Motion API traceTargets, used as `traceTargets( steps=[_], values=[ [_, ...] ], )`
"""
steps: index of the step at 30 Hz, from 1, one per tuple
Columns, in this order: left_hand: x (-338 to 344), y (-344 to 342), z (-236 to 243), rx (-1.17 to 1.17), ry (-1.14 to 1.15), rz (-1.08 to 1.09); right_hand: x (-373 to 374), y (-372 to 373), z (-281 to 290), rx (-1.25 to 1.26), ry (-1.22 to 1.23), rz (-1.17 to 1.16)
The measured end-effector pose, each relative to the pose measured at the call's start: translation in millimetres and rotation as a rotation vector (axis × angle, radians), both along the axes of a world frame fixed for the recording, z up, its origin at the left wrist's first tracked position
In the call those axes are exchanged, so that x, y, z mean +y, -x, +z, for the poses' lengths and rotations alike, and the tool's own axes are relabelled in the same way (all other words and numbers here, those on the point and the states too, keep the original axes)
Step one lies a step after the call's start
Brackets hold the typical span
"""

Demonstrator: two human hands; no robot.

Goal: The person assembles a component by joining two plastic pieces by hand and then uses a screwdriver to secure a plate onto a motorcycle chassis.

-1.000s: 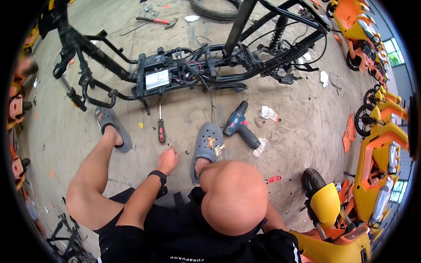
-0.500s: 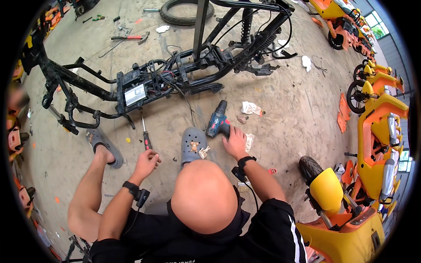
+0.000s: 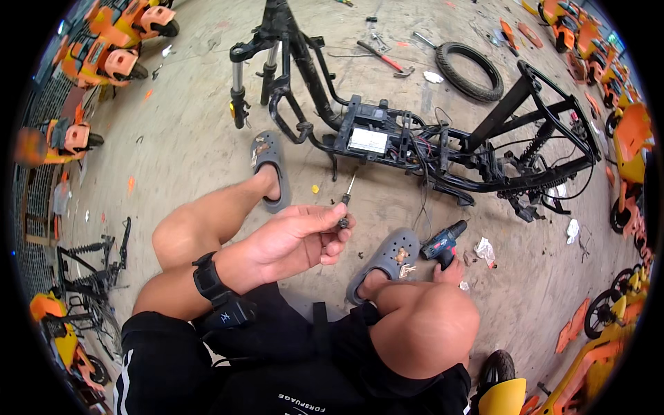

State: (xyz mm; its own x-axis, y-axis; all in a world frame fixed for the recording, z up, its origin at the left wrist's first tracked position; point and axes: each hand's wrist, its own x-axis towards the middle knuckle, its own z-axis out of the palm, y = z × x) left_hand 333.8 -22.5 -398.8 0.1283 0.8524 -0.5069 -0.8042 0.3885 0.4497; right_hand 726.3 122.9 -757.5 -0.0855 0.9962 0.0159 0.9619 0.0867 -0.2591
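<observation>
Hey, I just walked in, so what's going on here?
A person is beside a bare black bike frame. Their raised left hand pinches a small dark thing, too small to identify. Their right hand is down at the handle of a drill on the floor, its grip partly hidden. A screwdriver shows just beyond the left hand.

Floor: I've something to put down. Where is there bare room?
Mostly bare: between left shoe and upper-left orange scooters; also between crumpled white paper and orange panel at right. Crowded: around the drill, with right hand and right shoe close by.
</observation>
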Motion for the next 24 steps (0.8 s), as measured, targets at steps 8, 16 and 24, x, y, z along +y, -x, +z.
traceTargets(
  steps=[8,16,24],
  values=[
    [-4,6,-11,0.001,0.062,0.038,-101,-22,-10,-0.064,0.088,-0.155],
    [-26,51,-8,0.215,0.135,0.315,-89,-23,-12,-0.077,0.058,-0.164],
    [-50,87,21,0.384,0.172,0.573,-7,8,-15,-0.073,-0.070,-0.024]
  ],
)
